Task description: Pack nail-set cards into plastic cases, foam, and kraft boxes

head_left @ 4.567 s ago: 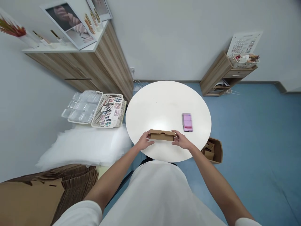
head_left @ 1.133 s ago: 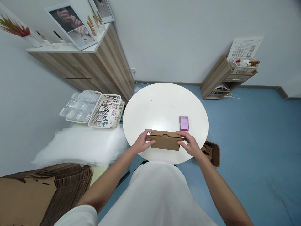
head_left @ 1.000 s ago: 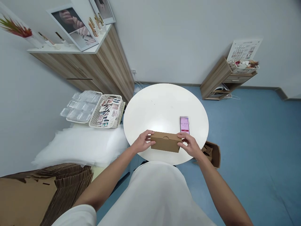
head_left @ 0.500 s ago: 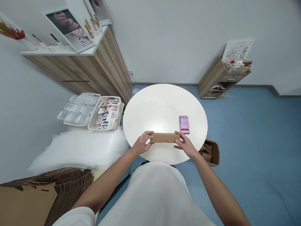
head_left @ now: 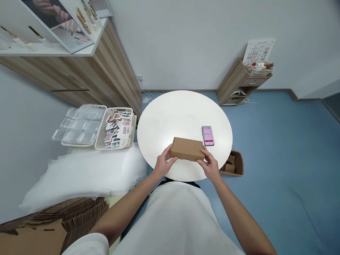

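A closed brown cardboard box [head_left: 187,148] is held between my two hands over the near part of the round white table [head_left: 162,118]. Its broad top face and its near edge both show. My left hand [head_left: 164,163] grips the left end, thumb at the near side. On the right end, my right hand [head_left: 209,164] closes round the corner, its thumb below the near edge. Just beyond that hand lies a phone [head_left: 208,135] with a pinkish-purple screen, flat on the table.
To the left stand a basket of clear plastic cases [head_left: 83,124] and a basket of nail-set cards [head_left: 117,129], with white translucent sheets [head_left: 92,171] and stacked flat cardboard [head_left: 34,235] nearer. An open carton [head_left: 239,164] holding cardboard pieces sits on the floor at the right.
The box has tipped, so its broad face now shows where only a narrow side did before. Both hands have turned with it and keep hold of its ends. The view has shifted slightly.
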A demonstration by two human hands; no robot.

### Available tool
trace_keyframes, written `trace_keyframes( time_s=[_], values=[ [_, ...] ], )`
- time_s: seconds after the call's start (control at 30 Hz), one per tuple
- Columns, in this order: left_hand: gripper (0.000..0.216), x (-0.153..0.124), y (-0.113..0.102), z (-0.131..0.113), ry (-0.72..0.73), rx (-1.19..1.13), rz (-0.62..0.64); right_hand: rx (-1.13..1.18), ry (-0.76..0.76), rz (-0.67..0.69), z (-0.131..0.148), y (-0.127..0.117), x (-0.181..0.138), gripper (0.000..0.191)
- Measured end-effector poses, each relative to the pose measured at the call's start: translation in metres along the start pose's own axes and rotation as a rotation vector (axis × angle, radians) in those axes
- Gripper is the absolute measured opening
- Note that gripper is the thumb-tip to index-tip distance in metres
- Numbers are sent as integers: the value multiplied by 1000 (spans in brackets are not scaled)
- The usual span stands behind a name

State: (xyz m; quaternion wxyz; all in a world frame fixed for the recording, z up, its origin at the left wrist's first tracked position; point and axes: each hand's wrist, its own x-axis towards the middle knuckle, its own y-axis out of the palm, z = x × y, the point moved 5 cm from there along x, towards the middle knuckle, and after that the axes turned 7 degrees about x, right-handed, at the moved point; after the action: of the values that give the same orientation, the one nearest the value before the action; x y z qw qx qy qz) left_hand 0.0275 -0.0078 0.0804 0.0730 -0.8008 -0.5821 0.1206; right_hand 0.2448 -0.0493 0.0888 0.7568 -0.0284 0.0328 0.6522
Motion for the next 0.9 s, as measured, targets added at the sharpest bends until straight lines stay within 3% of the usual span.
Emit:
trace_keyframes(
  time_s=[0.2, 0.37, 0.53, 0.7, 0.9],
  values=[
    [56, 1, 5, -2, 74, -10, -1, -19, -33, -112, 7, -6, -22, 65],
    [54, 1, 33, -6, 90, -29, 44, -20, 57, -327, -2, -35, -28, 50],
    [48, 8, 71, -8, -45, -4, 43, -17, 33, -374, -14, -77, -28, 45],
    [49, 24, 146, -28, -87, 109, 113, -118, 92, -397, -31, -149, -40, 48],
    [59, 57, 289, -51, -101, 175, 374, -197, 132, -593, -53, -272, -73, 55]
  ],
)
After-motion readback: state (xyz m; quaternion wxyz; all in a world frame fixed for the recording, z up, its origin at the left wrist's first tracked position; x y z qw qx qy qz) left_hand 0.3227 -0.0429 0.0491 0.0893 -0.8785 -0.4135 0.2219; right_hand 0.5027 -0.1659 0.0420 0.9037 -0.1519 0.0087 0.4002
